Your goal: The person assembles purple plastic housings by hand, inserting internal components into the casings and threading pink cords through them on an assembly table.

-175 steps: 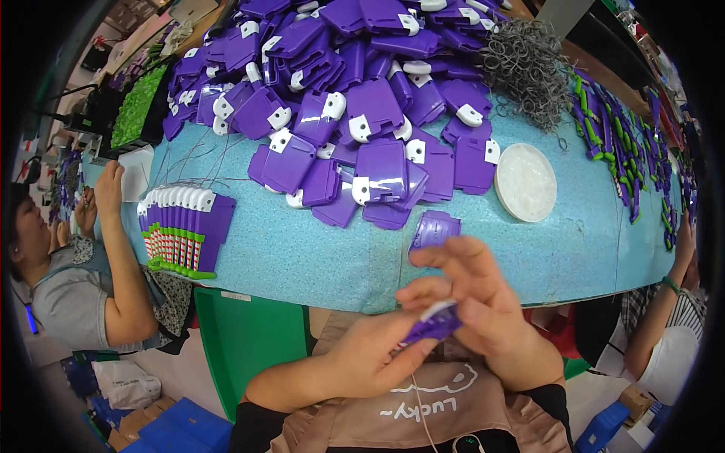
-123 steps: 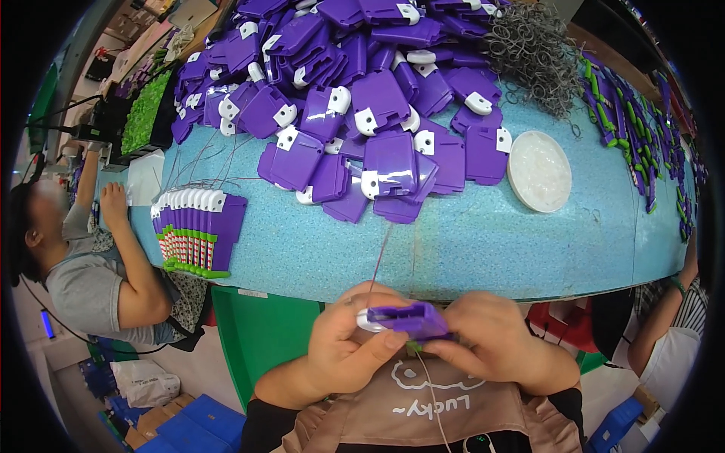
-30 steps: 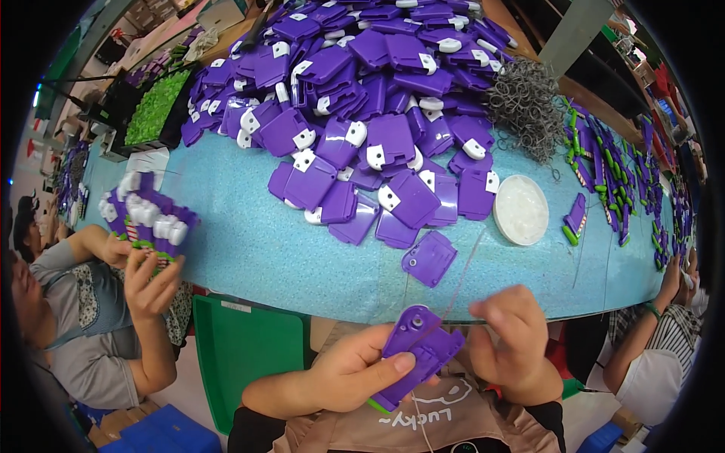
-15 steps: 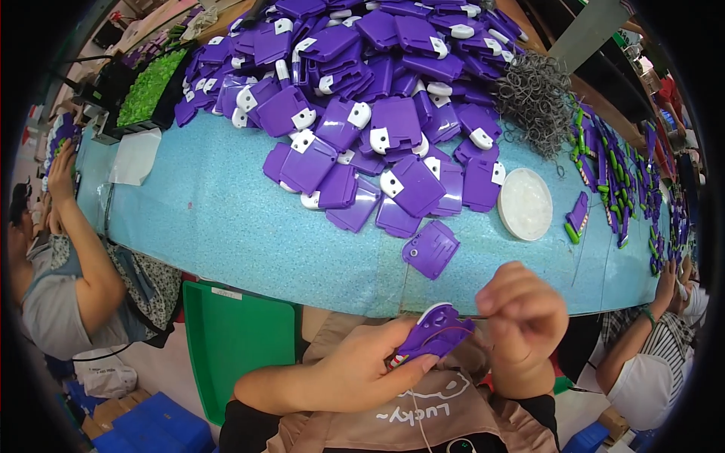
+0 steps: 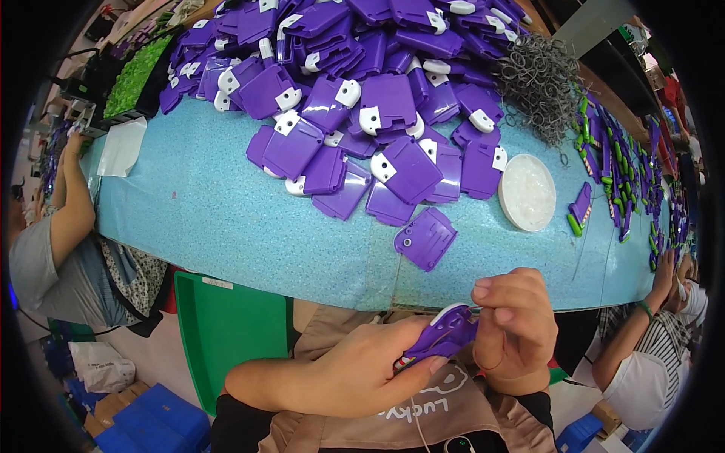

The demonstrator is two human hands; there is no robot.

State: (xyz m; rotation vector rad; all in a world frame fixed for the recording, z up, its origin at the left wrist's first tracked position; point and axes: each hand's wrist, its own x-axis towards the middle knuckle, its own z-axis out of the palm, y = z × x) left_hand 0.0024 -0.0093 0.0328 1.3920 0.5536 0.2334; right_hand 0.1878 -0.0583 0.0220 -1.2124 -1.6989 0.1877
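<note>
A white rectangular label (image 5: 217, 283) sits on the green bin's (image 5: 226, 340) rim.

Long worktable (image 5: 226, 226) w/ speckled light-blue top runs across the view; its near edge curves w/ the lens. Green plastic crate (image 5: 226, 332) under the near edge, blue bins (image 5: 151, 426) on the floor by the bottom-left corner. Even bright light, no hard shadows.

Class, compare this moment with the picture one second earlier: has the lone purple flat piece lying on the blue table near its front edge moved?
No. The lone purple piece still lies just below-left of the white round lid, below the purple pile; only the camera shifted.
</note>
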